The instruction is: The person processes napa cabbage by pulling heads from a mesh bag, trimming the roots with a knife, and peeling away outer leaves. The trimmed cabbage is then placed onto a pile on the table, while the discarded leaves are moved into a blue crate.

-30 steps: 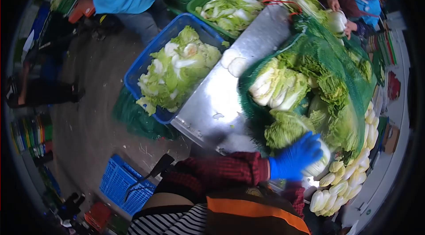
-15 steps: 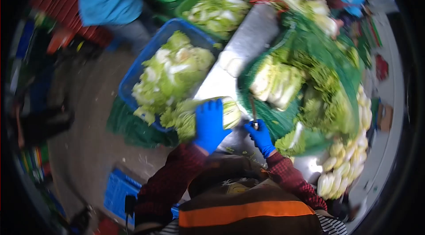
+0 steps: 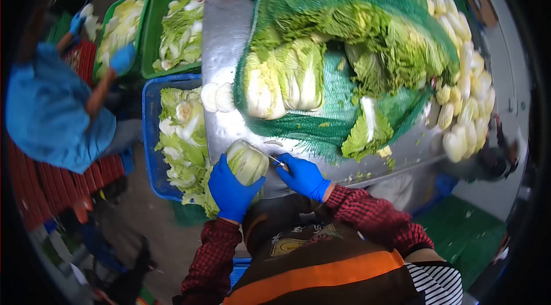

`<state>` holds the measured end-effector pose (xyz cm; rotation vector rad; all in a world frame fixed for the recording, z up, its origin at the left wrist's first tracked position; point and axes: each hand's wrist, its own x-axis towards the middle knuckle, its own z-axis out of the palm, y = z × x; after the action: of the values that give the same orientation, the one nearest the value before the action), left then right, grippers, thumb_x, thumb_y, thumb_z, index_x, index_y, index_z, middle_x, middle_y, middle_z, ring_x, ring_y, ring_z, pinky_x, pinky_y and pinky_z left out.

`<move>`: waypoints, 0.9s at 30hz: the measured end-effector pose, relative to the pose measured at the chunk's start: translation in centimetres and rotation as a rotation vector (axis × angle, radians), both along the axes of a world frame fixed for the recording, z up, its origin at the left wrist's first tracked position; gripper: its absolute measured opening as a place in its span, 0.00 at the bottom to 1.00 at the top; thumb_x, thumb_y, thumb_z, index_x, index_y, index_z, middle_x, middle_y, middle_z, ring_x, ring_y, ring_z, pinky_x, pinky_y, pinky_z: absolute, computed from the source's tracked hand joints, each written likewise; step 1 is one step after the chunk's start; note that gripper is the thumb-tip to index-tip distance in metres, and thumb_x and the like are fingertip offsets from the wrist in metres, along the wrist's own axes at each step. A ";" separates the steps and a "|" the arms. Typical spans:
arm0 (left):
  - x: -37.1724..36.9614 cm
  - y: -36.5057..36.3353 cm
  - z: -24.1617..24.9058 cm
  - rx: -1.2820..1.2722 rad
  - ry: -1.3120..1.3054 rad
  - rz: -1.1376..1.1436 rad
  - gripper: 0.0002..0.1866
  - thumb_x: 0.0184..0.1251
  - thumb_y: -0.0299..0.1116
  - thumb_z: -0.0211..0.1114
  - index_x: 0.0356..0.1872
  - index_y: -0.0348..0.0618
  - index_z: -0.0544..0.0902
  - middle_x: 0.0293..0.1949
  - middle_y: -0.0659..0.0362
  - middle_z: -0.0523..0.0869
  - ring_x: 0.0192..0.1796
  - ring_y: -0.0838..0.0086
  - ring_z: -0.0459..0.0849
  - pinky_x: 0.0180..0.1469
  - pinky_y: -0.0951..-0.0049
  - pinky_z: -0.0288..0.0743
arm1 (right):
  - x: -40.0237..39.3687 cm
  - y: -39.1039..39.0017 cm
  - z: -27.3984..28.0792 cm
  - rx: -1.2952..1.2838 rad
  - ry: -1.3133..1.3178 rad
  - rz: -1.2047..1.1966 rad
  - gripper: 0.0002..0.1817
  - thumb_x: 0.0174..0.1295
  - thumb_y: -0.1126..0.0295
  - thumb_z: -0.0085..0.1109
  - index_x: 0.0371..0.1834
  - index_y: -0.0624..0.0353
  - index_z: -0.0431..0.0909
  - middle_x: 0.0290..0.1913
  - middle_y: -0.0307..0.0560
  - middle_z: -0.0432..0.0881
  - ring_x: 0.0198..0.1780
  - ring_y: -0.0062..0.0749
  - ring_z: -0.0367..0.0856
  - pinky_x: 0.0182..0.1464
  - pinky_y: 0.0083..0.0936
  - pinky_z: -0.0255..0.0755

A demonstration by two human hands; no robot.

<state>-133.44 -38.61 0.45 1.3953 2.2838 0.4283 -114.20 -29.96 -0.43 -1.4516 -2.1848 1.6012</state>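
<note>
At the near edge of the metal table, a napa cabbage [image 3: 247, 162] sits with its pale end facing the table. My left hand [image 3: 234, 191], in a blue glove, wraps around its left and near side, thumb spread along the front. In my right hand [image 3: 304, 177], also gloved in blue, is a knife [image 3: 276, 160]. The short visible part of its blade points at the cabbage's right side, with the tip right at the leaves. My fingers hide most of the handle.
A blue crate [image 3: 150, 153] of loose leaves stands left of the table [image 3: 221, 32], with a green crate [image 3: 150, 46] behind it. Whole cabbages [image 3: 284, 81] lie on green netting [image 3: 338, 95]. Trimmed cabbages [image 3: 468, 109] are piled right. A person in blue [image 3: 60, 109] works at far left.
My view has turned, so the table and crates appear rotated. The cabbage has swung from lying sideways to pointing away from me. My right hand has brought the knife against its side.
</note>
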 end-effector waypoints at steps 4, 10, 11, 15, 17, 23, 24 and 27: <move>0.5 0.5 -0.2 -0.007 0.063 -0.015 0.57 0.35 0.57 0.80 0.65 0.33 0.65 0.54 0.41 0.77 0.54 0.47 0.77 0.56 0.52 0.70 | -0.5 -1.0 0.1 0.175 0.024 -0.017 0.10 0.66 0.63 0.54 0.46 0.54 0.74 0.32 0.53 0.81 0.32 0.53 0.82 0.33 0.43 0.75; 1.2 0.9 0.2 -0.100 0.068 0.000 0.57 0.34 0.53 0.83 0.65 0.31 0.64 0.56 0.39 0.75 0.57 0.46 0.75 0.58 0.53 0.69 | -0.6 -0.7 0.2 0.168 0.011 0.001 0.08 0.65 0.63 0.54 0.41 0.54 0.73 0.28 0.50 0.80 0.29 0.50 0.82 0.29 0.44 0.75; 1.3 0.8 0.2 -0.106 0.068 -0.012 0.57 0.34 0.53 0.83 0.65 0.31 0.64 0.56 0.39 0.75 0.57 0.46 0.75 0.58 0.53 0.69 | -0.7 -0.7 0.1 0.186 0.010 0.014 0.08 0.65 0.63 0.54 0.39 0.54 0.72 0.26 0.50 0.80 0.28 0.50 0.82 0.28 0.44 0.75; 1.4 0.8 0.0 -0.107 0.096 -0.006 0.58 0.34 0.53 0.84 0.66 0.31 0.63 0.55 0.38 0.75 0.57 0.45 0.74 0.58 0.52 0.69 | -0.7 -0.7 -0.4 0.247 -0.035 0.093 0.08 0.65 0.64 0.53 0.37 0.56 0.70 0.25 0.50 0.80 0.26 0.48 0.82 0.26 0.43 0.74; 1.4 0.7 -0.1 -0.108 0.090 0.001 0.58 0.34 0.53 0.84 0.66 0.31 0.63 0.55 0.38 0.75 0.57 0.45 0.74 0.58 0.52 0.69 | -0.8 -0.9 -1.0 0.253 -0.056 0.108 0.08 0.65 0.65 0.53 0.37 0.57 0.71 0.24 0.50 0.80 0.25 0.47 0.82 0.25 0.42 0.75; 1.3 0.7 -0.1 -0.104 0.064 0.014 0.58 0.34 0.56 0.82 0.66 0.33 0.64 0.57 0.41 0.75 0.57 0.47 0.74 0.58 0.51 0.68 | -1.0 -1.4 -4.1 0.289 -0.102 0.168 0.07 0.61 0.70 0.53 0.39 0.59 0.71 0.25 0.52 0.81 0.25 0.49 0.83 0.26 0.42 0.76; 1.2 0.7 -0.1 -0.114 0.069 0.008 0.58 0.33 0.56 0.82 0.66 0.33 0.65 0.57 0.41 0.75 0.57 0.47 0.75 0.58 0.51 0.68 | -1.1 -1.4 -4.4 0.295 -0.135 0.181 0.07 0.60 0.72 0.52 0.40 0.60 0.71 0.26 0.53 0.81 0.26 0.49 0.84 0.26 0.42 0.77; 1.3 1.0 -0.2 -0.117 0.078 -0.016 0.58 0.33 0.55 0.83 0.66 0.33 0.64 0.56 0.40 0.75 0.57 0.46 0.74 0.58 0.51 0.68 | -1.2 -1.1 -5.4 0.255 -0.168 0.217 0.07 0.60 0.72 0.52 0.40 0.61 0.71 0.27 0.55 0.82 0.28 0.51 0.84 0.27 0.43 0.77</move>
<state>-132.18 -37.63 0.21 1.3930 2.3174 0.2352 -115.41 -31.11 -5.84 -1.3593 -2.6058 1.2294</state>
